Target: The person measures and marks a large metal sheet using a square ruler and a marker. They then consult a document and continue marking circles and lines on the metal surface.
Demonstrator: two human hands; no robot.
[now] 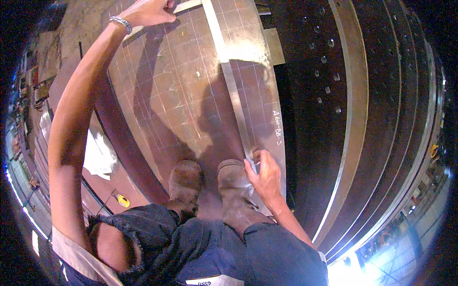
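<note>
A long steel square lies on a brown metal plate marked with thin white lines and handwriting. Its long blade runs from the far edge toward my boots; its shorter arm slants off to the left. Far out on that shorter arm, my left hand has its fingers curled down, partly cut off by the picture's upper edge. Close by my boots, my right hand pinches the near end of the blade between thumb and fingers. My shadow covers part of the plate.
My two brown boots stand on the plate. Right of it, past a dark gap, are long steel beams, one with several holes. On the left lie white sheets and a yellow tape measure.
</note>
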